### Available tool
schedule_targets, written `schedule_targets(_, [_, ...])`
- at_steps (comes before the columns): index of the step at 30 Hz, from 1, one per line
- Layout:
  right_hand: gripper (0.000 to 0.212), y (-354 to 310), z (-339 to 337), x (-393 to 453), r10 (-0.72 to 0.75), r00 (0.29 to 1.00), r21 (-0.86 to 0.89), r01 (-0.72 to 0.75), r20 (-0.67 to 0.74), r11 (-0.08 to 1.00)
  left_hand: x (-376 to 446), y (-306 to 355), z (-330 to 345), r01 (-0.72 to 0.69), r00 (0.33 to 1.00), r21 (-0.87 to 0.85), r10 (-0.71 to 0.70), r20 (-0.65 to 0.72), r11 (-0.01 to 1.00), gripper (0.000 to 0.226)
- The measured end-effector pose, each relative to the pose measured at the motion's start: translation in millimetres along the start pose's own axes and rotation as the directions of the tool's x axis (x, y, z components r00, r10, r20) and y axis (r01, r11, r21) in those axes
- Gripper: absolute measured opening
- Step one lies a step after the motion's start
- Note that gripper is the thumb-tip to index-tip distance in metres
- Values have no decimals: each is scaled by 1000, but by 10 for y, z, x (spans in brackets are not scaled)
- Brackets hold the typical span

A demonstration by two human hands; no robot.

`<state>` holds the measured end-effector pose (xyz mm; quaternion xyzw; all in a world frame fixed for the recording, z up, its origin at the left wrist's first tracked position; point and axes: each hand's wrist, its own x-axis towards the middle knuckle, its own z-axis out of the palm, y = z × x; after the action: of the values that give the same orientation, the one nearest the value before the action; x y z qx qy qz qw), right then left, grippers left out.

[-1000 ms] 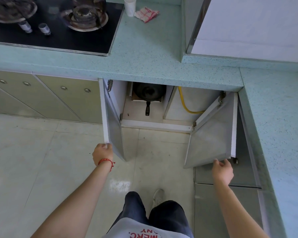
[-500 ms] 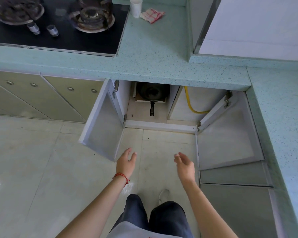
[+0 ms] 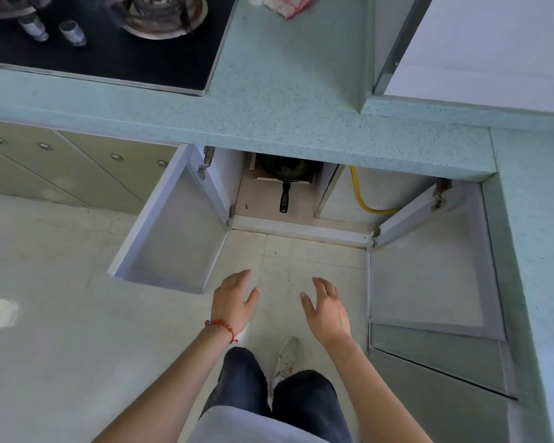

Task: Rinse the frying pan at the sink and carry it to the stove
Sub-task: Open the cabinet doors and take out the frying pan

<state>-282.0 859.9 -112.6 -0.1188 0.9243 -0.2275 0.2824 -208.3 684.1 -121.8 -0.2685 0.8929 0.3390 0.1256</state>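
A dark frying pan (image 3: 282, 169) lies inside the open cabinet under the green counter, partly hidden by the counter edge, its black handle (image 3: 284, 198) pointing toward me. The black gas stove (image 3: 109, 59) is set in the counter at the upper left. My left hand (image 3: 232, 300), with a red string bracelet, and my right hand (image 3: 327, 306) hover over the floor in front of the cabinet, both open and empty, fingers spread. No sink is in view.
Both cabinet doors stand wide open: the left door (image 3: 173, 238) and the right door (image 3: 426, 260). A yellow gas hose (image 3: 362, 196) runs inside the cabinet at the right. A checked cloth (image 3: 290, 6) lies on the counter (image 3: 285, 100). My legs and a shoe are below.
My hands let go of the two cabinet doors, which swung fully open, and came together in front of the cabinet. The view moved closer to the counter.
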Motion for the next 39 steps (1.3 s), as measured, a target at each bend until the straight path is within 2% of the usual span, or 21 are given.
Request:
schedule_targets(4, [53, 80, -65, 344, -112, 994, -247, 110, 8, 963, 282, 94, 49, -92, 996, 189, 92, 11, 978, 78])
schedule_targets(8, [45, 77, -43, 669, -184, 976, -350, 132, -120, 927, 617, 113, 85, -146, 989, 294, 143, 31, 945, 78])
schedule_targets(13, [49, 37, 67, 1146, -182, 969, -375, 108, -169, 921, 1143, 1, 152, -197, 980, 406, 184, 71, 893, 56])
schedule_targets(16, [51, 43, 194, 1487, -170, 967, -357, 94, -187, 929, 1496, -117, 226, -213, 977, 446, 200, 77, 869, 51])
schedule_targets(21, [51, 154, 479, 2054, -177, 954, -311, 96, -243, 946, 2088, -321, 479, -220, 973, 448, 226, 41, 867, 55])
schedule_targets(29, [52, 544, 1042, 3014, -221, 924, -331, 113, -311, 937, 2989, -638, 1087, -254, 956, 453, 293, -16, 855, 79])
schedule_targets(34, [47, 838, 1512, 3733, -277, 894, -308, 169, -352, 936, 3631, -898, 1605, -234, 958, 476, 284, -35, 848, 64])
schedule_targets(39, [50, 1134, 1925, 4343, -335, 850, -261, 243, -407, 934, 4160, -1157, 2110, -241, 940, 512, 329, -87, 825, 83])
